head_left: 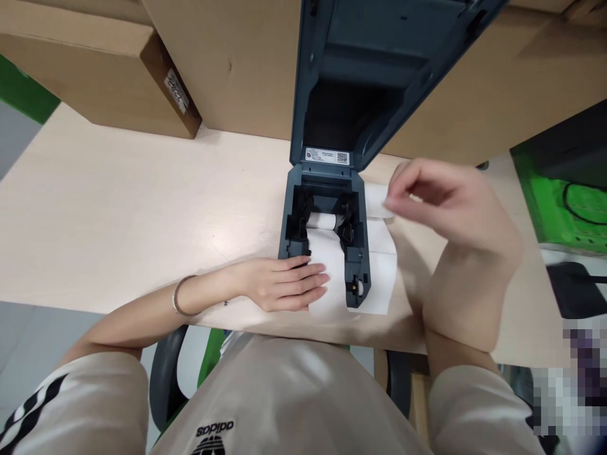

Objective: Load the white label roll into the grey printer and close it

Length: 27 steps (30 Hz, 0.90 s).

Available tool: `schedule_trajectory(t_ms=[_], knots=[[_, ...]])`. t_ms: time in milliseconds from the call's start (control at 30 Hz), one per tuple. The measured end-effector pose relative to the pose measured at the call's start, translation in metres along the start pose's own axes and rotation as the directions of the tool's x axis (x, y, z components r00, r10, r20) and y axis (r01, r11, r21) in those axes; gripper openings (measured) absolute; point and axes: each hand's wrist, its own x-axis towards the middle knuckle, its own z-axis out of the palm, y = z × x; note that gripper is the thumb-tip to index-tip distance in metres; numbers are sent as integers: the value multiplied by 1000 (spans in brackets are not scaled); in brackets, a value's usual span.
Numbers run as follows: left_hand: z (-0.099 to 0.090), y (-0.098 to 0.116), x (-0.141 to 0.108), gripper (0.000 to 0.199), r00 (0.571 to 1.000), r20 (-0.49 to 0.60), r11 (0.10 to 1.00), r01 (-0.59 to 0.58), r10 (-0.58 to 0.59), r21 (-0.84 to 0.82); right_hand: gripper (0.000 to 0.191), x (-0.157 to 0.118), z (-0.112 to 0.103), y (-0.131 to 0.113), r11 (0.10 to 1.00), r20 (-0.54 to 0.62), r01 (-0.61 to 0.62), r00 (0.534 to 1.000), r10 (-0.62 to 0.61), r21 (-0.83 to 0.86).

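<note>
A dark blue-grey label printer (324, 172) stands on the table with its lid (370, 63) raised. Inside it sits a white paper roll (322, 220), and a paper strip (327, 249) runs from the roll out over the front. My left hand (284, 284) lies flat, fingers stretched out, across the printer's left front edge and the strip. To the printer's right, my right hand (441, 196) is raised, thumb and forefinger pinched by the edge of white paper (383, 272) lying there. Whether anything is between those fingertips I cannot make out.
A cardboard box (95, 76) stands at the back left of the wooden table (118, 208). Large cardboard (237, 69) rises behind the printer. On the right is a green surface (564, 215) with a black cable. A chair armrest (164, 379) is below the table edge.
</note>
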Motion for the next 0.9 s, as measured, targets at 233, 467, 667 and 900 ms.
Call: schedule_trajectory(t_ms=[233,467,667,900], knots=[[0,0,2,27,1000,-19,1000,-12,12,-2,31,6,3,27,916,384,-140,876,292,-377],[2,0,-2,26,1000,-4,1000,3,-3,14,38,12,22,9,799,400,-175,792,462,-575],[4,0,-3,25,1000,-6,1000,0,0,24,38,13,28,-4,625,248,-156,824,509,-765],[2,-3,1,23,1000,-26,1000,-2,2,-6,36,10,23,-3,603,231,-176,813,535,-778]])
